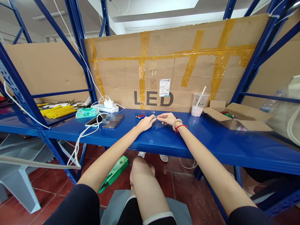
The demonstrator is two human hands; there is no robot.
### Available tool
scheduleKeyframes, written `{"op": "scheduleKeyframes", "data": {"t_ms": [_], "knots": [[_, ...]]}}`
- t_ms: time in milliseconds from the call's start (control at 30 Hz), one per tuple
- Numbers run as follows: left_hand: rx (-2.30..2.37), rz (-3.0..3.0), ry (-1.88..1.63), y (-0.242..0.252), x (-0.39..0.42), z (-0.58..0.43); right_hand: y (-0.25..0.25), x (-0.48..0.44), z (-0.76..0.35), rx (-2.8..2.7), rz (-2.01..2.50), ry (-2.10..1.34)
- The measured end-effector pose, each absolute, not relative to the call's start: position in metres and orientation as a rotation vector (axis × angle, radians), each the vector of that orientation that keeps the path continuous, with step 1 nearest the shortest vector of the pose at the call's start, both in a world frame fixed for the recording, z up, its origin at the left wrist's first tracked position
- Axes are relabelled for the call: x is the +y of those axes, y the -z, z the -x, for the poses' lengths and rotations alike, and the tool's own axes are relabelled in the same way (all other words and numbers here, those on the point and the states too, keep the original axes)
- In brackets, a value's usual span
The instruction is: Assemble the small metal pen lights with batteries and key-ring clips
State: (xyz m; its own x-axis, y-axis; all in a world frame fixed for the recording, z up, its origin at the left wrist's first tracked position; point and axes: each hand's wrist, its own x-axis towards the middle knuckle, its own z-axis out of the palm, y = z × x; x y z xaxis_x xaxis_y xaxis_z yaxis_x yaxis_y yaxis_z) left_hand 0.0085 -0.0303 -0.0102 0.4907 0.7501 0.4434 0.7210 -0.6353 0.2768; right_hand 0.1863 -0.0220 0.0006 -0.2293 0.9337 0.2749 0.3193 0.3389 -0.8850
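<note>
My left hand [147, 123] and right hand [167, 118] met over the smooth, glossy blue table [211, 137], fingertips drawn narrow, both pinching a small dark piece [156, 117] between them; its exact shape was too tiny to tell. Slender red and dark sticks [141, 116] lay just behind my left hand. Round pale beads [177, 123] and a thin red cord [182, 126] circled my right wrist. Behind stood a creased brown cardboard sheet [117, 81] crossed by shiny amber tape [142, 78]. To the right, a clear, tapered plastic cup [198, 107] stood near an open cardboard box [248, 117] with splayed flaps.
</note>
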Motion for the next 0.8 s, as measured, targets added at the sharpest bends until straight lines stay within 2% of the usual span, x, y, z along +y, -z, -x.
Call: {"op": "scheduleKeyframes", "data": {"t_ms": [333, 800], "knots": [[1.308, -2.660, -0.837, 0.0082, -0.0323, -0.0087, -0.0002, -0.0209, -0.1869, -1.751, 1.123, -0.895], [1.203, -2.631, -0.898, 0.0078, -0.0331, -0.0070, -0.0016, -0.0202, -0.1833, -1.790, 1.030, -0.660]]}}
